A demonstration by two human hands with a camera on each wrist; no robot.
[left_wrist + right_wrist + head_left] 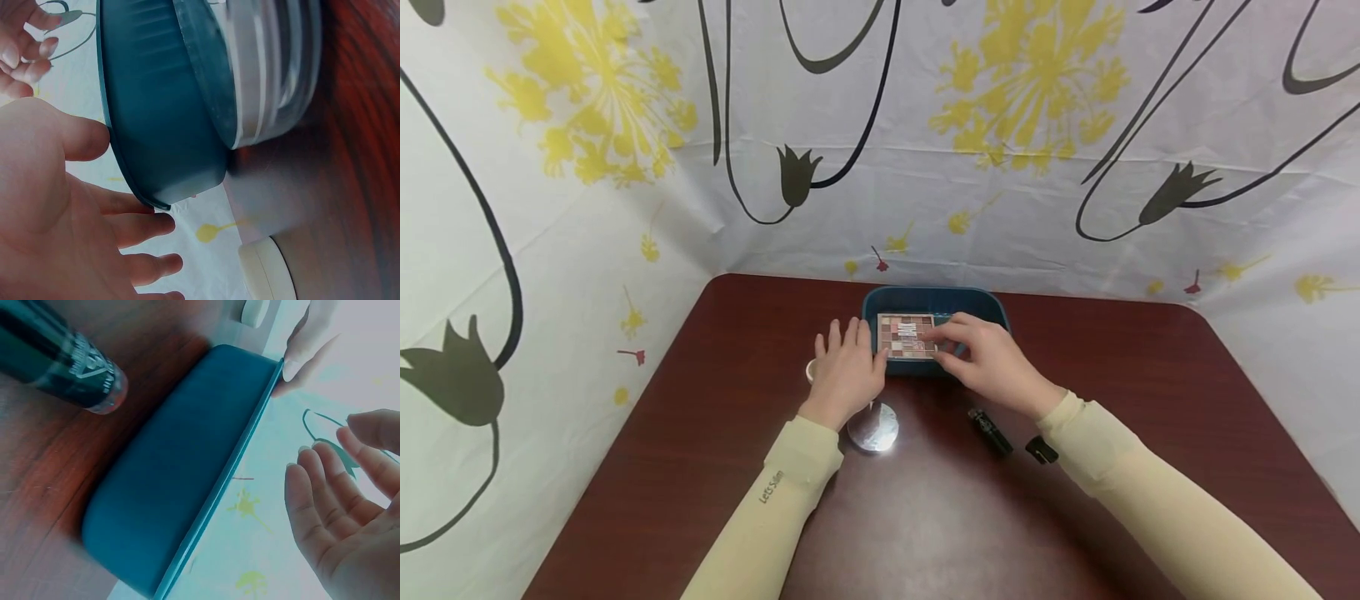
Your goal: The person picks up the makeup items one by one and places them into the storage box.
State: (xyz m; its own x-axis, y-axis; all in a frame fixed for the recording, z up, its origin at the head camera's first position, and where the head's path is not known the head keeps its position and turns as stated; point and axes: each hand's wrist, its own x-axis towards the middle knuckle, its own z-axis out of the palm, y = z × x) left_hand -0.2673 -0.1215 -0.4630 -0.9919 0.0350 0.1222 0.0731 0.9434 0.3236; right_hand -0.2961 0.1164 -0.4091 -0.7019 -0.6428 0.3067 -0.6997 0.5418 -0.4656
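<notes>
An eyeshadow palette (pixel 907 336) with a grid of coloured squares lies in a teal tray (pixel 931 297) near the table's back edge. My right hand (pixel 992 358) hovers over the tray at the palette's right side, fingers bent slightly. In the right wrist view the thumb of my right hand (pixel 353 500) stands apart from the fingers, with nothing seen between them. At the tray's left end, my left hand (pixel 848 371) touches the rim with thumb and fingertips, fingers spread. The left wrist view shows the thumb against the teal wall (pixel 159 94).
A round, shiny clear-sided container (pixel 874 427) sits in front of the left hand. Partly hidden behind that hand is a small white round object (pixel 810 371). A black tube (pixel 990 432) and a small black piece (pixel 1042 450) lie below the right hand. Patterned cloth walls surround the table.
</notes>
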